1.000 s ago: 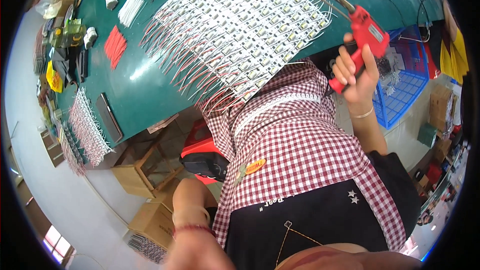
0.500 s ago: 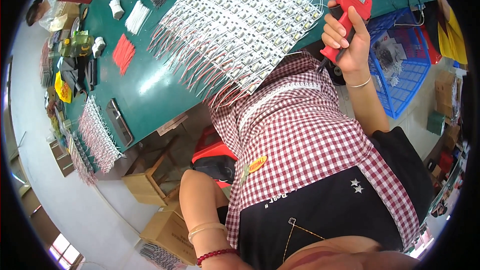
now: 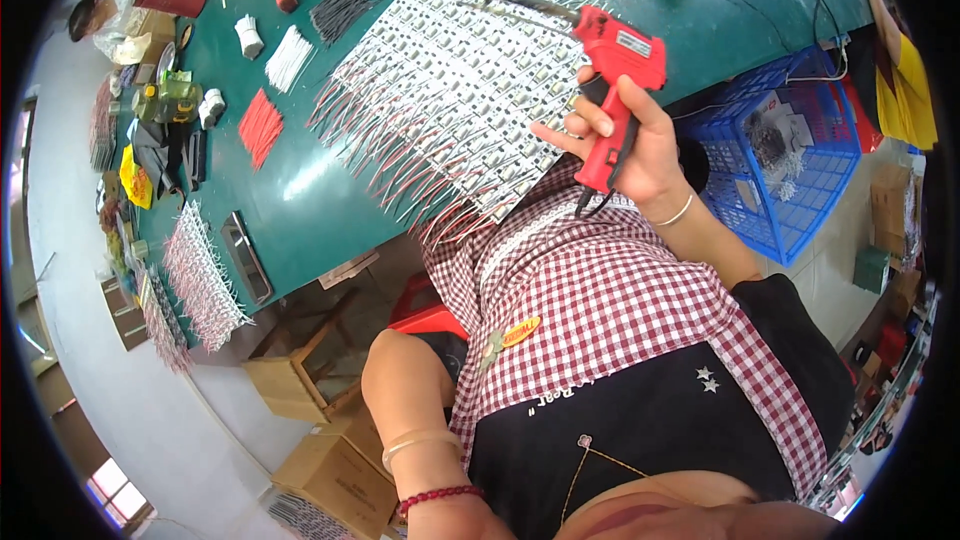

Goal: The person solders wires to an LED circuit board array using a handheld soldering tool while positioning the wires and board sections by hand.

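Note:
My right hand grips the handle of a red soldering gun, with one finger stretched out to the side. The gun's long dark nozzle points left, over a broad sheet of small white circuit boards. Rows of red, white and dark wires fringe this sheet, which lies on the green table with its near corner by my checked apron. Only the back of my left hand shows at the bottom edge, past a red beaded bracelet; its fingers are hidden.
On the green table lie bundles of red wires, white wires and black wires. A phone-like black slab sits near its left edge, beside a wired board strip. A blue crate stands at right.
My right hand has brought the soldering gun left and down, so its nozzle now hangs over the boards. One finger has come off the grip. The view has shifted slightly.

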`<state>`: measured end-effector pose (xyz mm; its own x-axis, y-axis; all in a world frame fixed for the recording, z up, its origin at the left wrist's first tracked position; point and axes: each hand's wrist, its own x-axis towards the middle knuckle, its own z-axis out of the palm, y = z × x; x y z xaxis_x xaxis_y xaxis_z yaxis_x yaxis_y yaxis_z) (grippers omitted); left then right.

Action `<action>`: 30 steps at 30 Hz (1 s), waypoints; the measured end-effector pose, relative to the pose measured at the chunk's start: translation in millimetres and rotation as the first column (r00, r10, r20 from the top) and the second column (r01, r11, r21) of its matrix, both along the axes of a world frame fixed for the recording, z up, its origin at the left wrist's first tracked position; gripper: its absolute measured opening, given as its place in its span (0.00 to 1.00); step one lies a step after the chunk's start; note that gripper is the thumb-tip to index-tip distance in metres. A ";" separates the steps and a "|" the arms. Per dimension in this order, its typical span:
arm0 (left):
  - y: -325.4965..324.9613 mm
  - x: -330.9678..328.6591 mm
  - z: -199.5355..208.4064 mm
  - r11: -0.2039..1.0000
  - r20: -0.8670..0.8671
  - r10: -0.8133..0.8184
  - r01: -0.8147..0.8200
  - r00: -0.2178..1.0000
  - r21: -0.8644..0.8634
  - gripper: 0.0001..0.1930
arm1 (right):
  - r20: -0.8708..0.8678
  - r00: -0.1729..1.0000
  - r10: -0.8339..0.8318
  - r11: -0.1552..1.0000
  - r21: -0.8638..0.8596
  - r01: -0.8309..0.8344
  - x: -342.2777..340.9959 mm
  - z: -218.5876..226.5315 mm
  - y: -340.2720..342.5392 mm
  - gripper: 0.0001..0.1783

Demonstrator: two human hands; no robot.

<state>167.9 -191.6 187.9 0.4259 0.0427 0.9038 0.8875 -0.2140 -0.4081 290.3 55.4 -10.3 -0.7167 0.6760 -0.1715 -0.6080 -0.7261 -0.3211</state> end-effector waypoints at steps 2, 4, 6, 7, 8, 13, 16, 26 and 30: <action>24.6 -17.0 -4.1 0.792 -0.114 -0.599 0.608 0.792 0.060 0.28 | -0.028 0.996 0.085 0.996 0.035 -0.084 -21.6 -0.4 -1.7 0.21; 45.7 -32.4 -22.4 0.820 -0.048 -0.542 0.540 0.839 0.191 0.21 | 0.063 0.997 -0.053 0.996 0.080 0.048 -10.4 -8.4 10.8 0.21; 59.2 -43.3 -41.2 0.853 0.105 -0.405 0.334 0.908 0.402 0.16 | -0.007 0.996 -0.092 0.991 0.097 0.092 7.9 -12.2 23.0 0.19; 64.8 -51.0 -53.5 0.853 0.182 -0.314 0.193 0.932 0.484 0.19 | -0.034 0.995 -0.092 0.993 0.071 0.094 11.7 -17.8 25.7 0.18; 84.5 -76.0 -73.3 0.864 0.242 -0.064 -0.068 0.968 0.498 0.18 | -0.057 0.993 -0.099 0.993 0.055 0.102 17.4 -19.6 29.2 0.18; 120.8 -214.4 -147.4 0.826 0.703 0.478 0.005 0.526 -0.564 0.06 | -0.066 0.989 -0.130 0.983 0.123 0.137 19.2 -26.2 43.0 0.18; 116.1 -321.4 -225.4 0.541 0.399 0.753 -0.148 0.523 -0.828 0.07 | -0.071 0.996 -0.059 0.988 0.141 0.068 21.6 -19.8 53.1 0.18; 137.7 -354.0 -230.1 0.058 -0.042 0.938 -0.276 0.344 -0.959 0.09 | -0.030 0.990 -0.139 0.985 0.098 0.141 20.7 -23.3 59.1 0.18; 132.1 -357.7 -241.7 0.156 -0.020 0.902 -0.369 0.431 -0.916 0.06 | -0.040 0.993 -0.111 0.989 0.099 0.114 20.5 -20.6 61.8 0.18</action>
